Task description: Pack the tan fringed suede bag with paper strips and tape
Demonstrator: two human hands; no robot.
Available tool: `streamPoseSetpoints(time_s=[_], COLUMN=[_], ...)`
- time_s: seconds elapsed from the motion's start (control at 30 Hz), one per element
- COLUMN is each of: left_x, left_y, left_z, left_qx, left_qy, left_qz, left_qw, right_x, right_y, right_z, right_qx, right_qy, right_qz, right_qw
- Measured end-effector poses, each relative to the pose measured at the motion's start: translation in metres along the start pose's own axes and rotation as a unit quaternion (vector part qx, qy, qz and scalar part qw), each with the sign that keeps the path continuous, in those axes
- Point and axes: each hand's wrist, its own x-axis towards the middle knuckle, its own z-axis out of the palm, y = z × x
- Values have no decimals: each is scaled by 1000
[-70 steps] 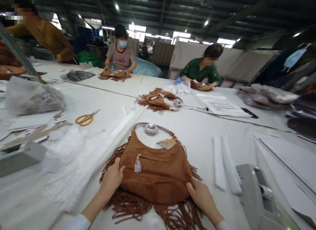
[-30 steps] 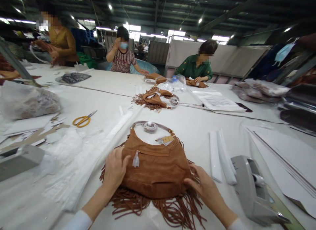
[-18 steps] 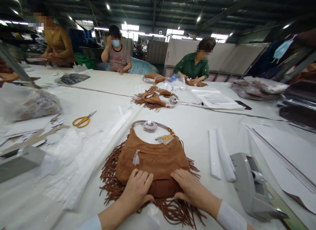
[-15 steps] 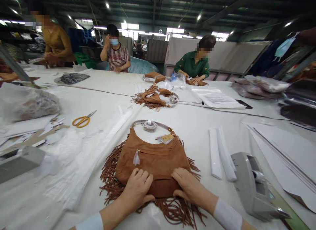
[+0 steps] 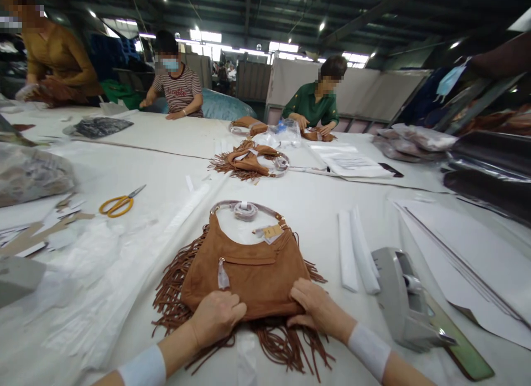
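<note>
A brown fringed handbag (image 5: 249, 270) lies flat on the white table before me, its strap toward the far side. My left hand (image 5: 219, 315) is closed on the bag's near edge, left of the middle. At the near right corner my right hand (image 5: 313, 306) grips the same edge between thumb and fingers. A wrapped zipper pull (image 5: 223, 275) hangs from the front zip. Beside the strap lie a paper hang tag (image 5: 271, 231) and a wrapped coil of strap (image 5: 245, 211). Long fringe spreads out from both sides and below the near edge.
Yellow-handled scissors (image 5: 118, 205) lie to the left. A grey tape dispenser (image 5: 409, 303) and white rolls (image 5: 357, 250) are at the right. Another fringed bag (image 5: 249, 159) lies farther back. A co-worker in green (image 5: 314, 107) handles a brown item across the table.
My left hand has closed into a tighter grip, and the bag's near edge is drawn up between my hands. The view has shifted to the right.
</note>
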Motion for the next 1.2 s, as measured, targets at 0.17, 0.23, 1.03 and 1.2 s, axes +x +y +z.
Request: streamPoseSetpoints(time_s=[0.17, 0.23, 1.03, 1.2], left_x=[0, 0, -5, -6], left_y=[-2, -2, -2, -3], left_z=[-3, -3, 1, 4], left_qx=[-19, -25, -21, -29], left_qy=[-27, -33, 6, -9], left_qz=[9, 9, 22, 17], left_qw=[999, 999, 1000, 999], right_x=[-9, -8, 22, 35], right_y=[14, 18, -1, 7], right_z=[-58, -67, -64, -44], right_qx=[41, 26, 4, -8], right_qy=[-14, -23, -100, -142], right_qz=[3, -1, -97, -130], right_qw=[999, 999, 990, 981])
